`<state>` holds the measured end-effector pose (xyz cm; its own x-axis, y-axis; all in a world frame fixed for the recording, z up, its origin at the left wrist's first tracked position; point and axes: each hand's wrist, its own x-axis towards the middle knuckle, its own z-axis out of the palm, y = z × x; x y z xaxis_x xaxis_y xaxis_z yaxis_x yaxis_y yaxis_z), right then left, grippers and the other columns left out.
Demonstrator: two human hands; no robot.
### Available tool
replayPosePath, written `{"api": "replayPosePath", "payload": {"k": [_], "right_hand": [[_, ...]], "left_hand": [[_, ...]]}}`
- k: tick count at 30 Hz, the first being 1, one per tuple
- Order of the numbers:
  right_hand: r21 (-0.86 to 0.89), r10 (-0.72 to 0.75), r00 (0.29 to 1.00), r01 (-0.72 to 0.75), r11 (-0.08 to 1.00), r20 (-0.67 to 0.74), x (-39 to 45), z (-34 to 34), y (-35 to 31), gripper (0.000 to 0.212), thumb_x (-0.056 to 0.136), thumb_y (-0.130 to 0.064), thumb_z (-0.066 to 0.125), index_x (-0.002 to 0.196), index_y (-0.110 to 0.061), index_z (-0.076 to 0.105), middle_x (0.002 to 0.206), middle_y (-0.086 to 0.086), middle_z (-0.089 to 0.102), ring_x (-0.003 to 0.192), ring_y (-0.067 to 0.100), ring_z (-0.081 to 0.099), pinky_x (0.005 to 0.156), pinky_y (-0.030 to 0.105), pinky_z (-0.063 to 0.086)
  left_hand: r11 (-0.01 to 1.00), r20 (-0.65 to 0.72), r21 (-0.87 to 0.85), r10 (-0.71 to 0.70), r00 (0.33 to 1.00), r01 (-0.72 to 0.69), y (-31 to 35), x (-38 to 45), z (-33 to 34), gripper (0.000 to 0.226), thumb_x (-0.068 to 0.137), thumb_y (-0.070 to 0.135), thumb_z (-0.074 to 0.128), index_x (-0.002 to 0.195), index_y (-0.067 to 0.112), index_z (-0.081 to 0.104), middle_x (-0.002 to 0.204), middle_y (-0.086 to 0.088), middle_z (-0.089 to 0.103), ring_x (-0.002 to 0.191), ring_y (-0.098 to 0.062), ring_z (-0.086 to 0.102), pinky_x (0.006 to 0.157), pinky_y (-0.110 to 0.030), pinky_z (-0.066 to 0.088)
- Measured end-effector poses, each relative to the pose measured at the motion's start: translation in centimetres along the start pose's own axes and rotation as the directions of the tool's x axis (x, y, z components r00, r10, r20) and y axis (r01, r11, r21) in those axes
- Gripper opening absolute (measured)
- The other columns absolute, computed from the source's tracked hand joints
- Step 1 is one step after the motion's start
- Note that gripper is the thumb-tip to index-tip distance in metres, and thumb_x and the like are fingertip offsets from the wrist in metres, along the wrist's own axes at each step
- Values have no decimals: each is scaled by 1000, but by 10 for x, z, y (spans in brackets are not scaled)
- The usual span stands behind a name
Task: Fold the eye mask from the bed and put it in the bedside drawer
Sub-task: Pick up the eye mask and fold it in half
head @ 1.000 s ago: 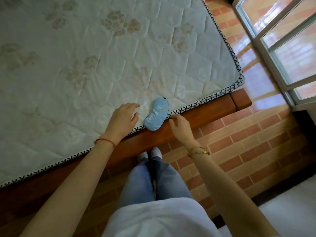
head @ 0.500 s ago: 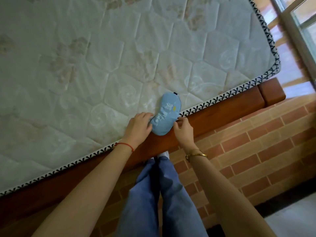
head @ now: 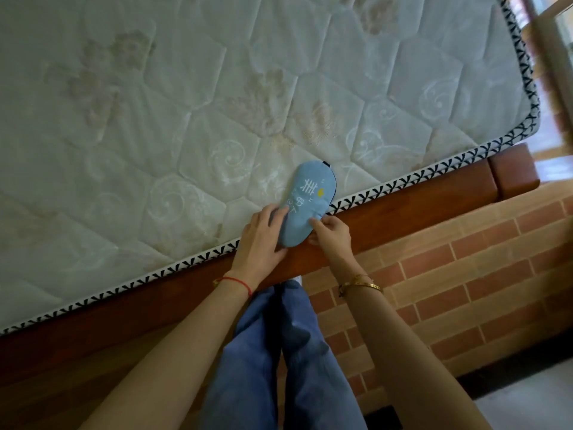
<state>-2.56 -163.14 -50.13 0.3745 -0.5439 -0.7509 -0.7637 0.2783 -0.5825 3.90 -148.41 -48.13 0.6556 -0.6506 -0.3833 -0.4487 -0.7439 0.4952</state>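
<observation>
A light blue eye mask [head: 305,200] with white markings and a small yellow spot lies flat at the near edge of the quilted mattress [head: 186,119], its near end hanging over the trim. My left hand [head: 262,238] grips the mask's left side, fingers curled onto the fabric. My right hand [head: 330,229] pinches the mask's right edge with thumb and fingers. No bedside drawer is in view.
The wooden bed frame [head: 403,212] runs below the mattress edge, with a corner post [head: 513,170] at the right. A brick-pattern floor [head: 465,290] lies under my legs [head: 279,352]. A window frame [head: 552,23] stands at the far right.
Both hands closed in from either side and took hold of the mask. The camera moved closer to the bed.
</observation>
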Motion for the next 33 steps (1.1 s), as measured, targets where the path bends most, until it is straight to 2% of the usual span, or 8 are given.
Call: {"api": "replayPosePath", "payload": {"k": [6, 11, 15, 20, 25, 29, 31, 33], "right_hand": [[165, -134, 984, 113, 980, 121, -15, 5, -29, 13, 87, -22, 64, 87, -9, 62, 88, 9, 70, 75, 17, 70, 72, 28, 59], [201, -295, 937, 258, 945, 186, -28, 17, -61, 11, 94, -24, 55, 94, -20, 66, 89, -2, 72, 79, 8, 69, 70, 20, 55], [145, -359, 911, 335, 931, 205, -30, 27, -77, 15, 94, -24, 52, 103, -23, 65, 104, -3, 70, 95, 12, 67, 74, 22, 55], [-67, -345, 897, 376, 924, 275, -28, 43, -80, 25, 94, -27, 50, 115, -22, 63, 113, -1, 66, 106, 16, 62, 91, 36, 53], [-240, -327, 857, 442, 865, 398, -32, 68, -75, 37, 95, -28, 50, 131, -23, 54, 115, 3, 59, 99, 17, 58, 80, 27, 49], [-341, -371, 796, 558, 757, 479, -34, 93, -79, 43, 96, -21, 49, 139, -14, 46, 137, 9, 51, 122, 23, 51, 100, 35, 43], [-373, -376, 778, 588, 718, 504, -35, 104, -81, 46, 97, -17, 48, 141, -9, 42, 144, 10, 46, 130, 24, 45, 106, 32, 38], [-402, -368, 777, 594, 697, 511, -36, 113, -82, 47, 96, -15, 48, 142, -7, 40, 146, 11, 42, 131, 25, 44, 109, 35, 37]], "left_hand": [[969, -147, -246, -69, 987, 31, 2, -1, -10, 62, 79, 8, 66, 134, 24, 41, 132, -1, 51, 115, -20, 55, 96, -36, 50], [851, -249, -511, -280, 927, 120, -6, -1, -34, 30, 90, 15, 58, 116, 28, 54, 99, 10, 65, 85, -6, 64, 72, -20, 56], [785, -326, -597, -428, 843, 168, -28, -1, -54, 22, 92, 24, 55, 112, 16, 59, 90, 7, 63, 73, -1, 59, 59, 0, 43], [588, -186, -721, -674, 715, 367, -76, -8, -69, 35, 92, 27, 59, 121, 9, 58, 103, 0, 64, 88, -13, 62, 67, -15, 46], [379, -64, -826, -799, 599, 417, -119, -18, -75, 20, 89, 7, 59, 108, 7, 68, 90, -12, 71, 66, -11, 62, 69, -25, 54], [328, -43, -858, -813, 581, 395, -131, -23, -78, 15, 87, 11, 60, 83, 23, 68, 89, -2, 73, 83, -18, 69, 85, -36, 58], [314, 5, -852, -796, 606, 420, -132, -23, -78, 9, 87, 22, 62, 95, 22, 68, 95, 1, 71, 93, -19, 68, 91, -38, 56], [308, 71, -828, -771, 633, 468, -130, -20, -77, 29, 86, 29, 65, 113, 18, 65, 99, 5, 66, 99, -18, 66, 95, -38, 54]]}}
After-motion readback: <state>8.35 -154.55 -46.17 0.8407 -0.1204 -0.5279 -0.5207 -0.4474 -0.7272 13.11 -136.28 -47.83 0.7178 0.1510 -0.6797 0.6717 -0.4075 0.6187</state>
